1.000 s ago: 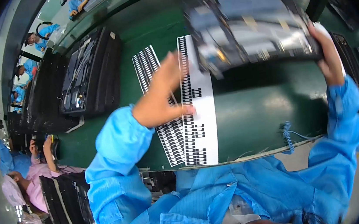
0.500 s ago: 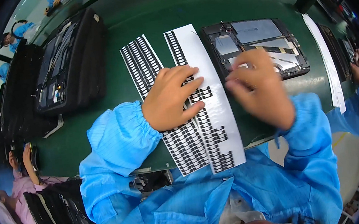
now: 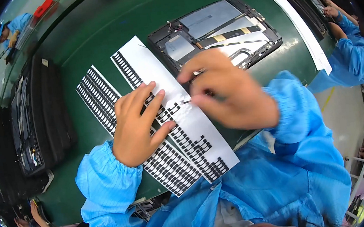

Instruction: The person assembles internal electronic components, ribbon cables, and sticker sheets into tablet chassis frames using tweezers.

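Observation:
My left hand (image 3: 136,125) lies flat with fingers spread over two white sheets of small black stickers. Under its fingertips is the right sticker sheet (image 3: 159,69), partly bare and glossy, with black pieces along its left side. The left sticker sheet (image 3: 98,93), densely covered, runs beneath the palm. At the right sheet's edge, my right hand (image 3: 233,95) is pinched, slightly blurred. A thin dark bit shows at its thumb tip against the sheet; its kind is unclear. Beyond that hand lies an opened flat electronic device (image 3: 221,27) with silvery panels and cables, partly covered by the fingers.
A stack of similar opened devices with black foam (image 3: 53,113) stands on the left of the green table (image 3: 115,25). White paper strips (image 3: 297,24) lie at the right, near a co-worker's blue sleeve (image 3: 353,58). Other people sit further off at the left.
The view has turned, shifting the sheets and device leftward in the picture. My right hand has come in to the right sheet's surface. My left hand stays on the sheets.

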The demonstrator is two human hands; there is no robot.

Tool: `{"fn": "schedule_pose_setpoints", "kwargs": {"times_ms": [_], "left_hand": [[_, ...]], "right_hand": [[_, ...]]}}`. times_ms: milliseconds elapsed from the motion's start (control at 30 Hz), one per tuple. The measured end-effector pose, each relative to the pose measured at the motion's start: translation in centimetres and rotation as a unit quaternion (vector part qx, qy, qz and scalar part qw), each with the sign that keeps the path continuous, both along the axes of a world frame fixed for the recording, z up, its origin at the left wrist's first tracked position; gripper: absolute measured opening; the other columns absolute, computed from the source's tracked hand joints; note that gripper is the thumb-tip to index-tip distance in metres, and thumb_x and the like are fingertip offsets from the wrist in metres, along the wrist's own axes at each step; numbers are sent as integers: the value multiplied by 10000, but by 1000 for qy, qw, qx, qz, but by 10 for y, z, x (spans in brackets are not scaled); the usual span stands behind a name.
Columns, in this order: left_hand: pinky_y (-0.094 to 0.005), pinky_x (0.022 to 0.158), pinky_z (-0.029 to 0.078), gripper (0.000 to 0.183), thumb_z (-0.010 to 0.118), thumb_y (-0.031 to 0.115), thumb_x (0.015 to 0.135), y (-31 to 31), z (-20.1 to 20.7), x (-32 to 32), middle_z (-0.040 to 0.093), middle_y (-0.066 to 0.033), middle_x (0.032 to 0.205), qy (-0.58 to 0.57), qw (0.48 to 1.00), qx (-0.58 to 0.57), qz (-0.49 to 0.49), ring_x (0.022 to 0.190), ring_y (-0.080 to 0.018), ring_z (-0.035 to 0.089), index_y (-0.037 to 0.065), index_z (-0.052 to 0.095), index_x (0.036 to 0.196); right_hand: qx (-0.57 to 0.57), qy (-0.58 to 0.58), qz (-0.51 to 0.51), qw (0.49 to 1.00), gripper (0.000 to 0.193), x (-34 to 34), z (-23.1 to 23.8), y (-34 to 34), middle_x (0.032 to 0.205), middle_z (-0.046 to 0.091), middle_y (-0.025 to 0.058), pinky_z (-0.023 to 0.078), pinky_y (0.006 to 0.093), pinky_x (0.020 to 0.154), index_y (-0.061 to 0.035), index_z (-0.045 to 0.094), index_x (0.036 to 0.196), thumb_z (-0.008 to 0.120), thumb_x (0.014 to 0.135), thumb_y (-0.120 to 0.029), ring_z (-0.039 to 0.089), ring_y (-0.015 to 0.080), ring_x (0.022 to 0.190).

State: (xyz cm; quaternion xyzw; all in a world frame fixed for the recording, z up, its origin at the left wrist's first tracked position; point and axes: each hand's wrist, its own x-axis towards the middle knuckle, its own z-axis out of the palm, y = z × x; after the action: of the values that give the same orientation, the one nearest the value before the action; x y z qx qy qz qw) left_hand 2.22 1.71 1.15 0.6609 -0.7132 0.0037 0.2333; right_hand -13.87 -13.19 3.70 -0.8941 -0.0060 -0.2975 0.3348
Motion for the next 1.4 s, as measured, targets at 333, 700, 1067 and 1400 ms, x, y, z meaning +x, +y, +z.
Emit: {"fn": "schedule_pose_setpoints", "kwargs": {"times_ms": [333, 700, 1067, 1400], "left_hand": [[-334, 621, 410, 350, 711, 100, 605, -58, 25, -63, 551, -118, 818, -68, 993, -37, -91, 727, -253, 531, -16, 605, 918], [-387, 720, 420, 272, 602, 11, 605, -93, 28, -42, 569, -142, 944, -136, 984, -111, 4, 867, -301, 559, -5, 606, 877], [-414, 748, 420, 357, 626, 24, 525, -80, 4, -56, 609, -110, 963, -36, 987, -105, -118, 904, -278, 567, 48, 635, 882], [-411, 763, 402, 431, 621, 17, 536, -88, 1, -63, 591, -95, 1002, -22, 989, -94, -109, 915, -269, 549, 59, 627, 965]], "right_hand": [[213, 114, -25, 970, 51, -76, 12, -96, 994, 570, 110, 387, 300, 822, 0, 579, 732, 605, 744, -42, 521, 206, 917], [110, 151, 63, 980, 35, -52, 2, -107, 1089, 542, 156, 337, 367, 894, -32, 566, 639, 590, 663, -41, 467, 285, 1018], [95, 161, 55, 981, 49, -46, -3, -103, 1143, 519, 187, 325, 406, 914, -12, 547, 598, 593, 605, -29, 443, 321, 1071], [60, 145, 51, 986, 50, -47, -7, -104, 1138, 524, 185, 337, 403, 904, -15, 552, 605, 601, 601, -24, 452, 316, 1063]]}}
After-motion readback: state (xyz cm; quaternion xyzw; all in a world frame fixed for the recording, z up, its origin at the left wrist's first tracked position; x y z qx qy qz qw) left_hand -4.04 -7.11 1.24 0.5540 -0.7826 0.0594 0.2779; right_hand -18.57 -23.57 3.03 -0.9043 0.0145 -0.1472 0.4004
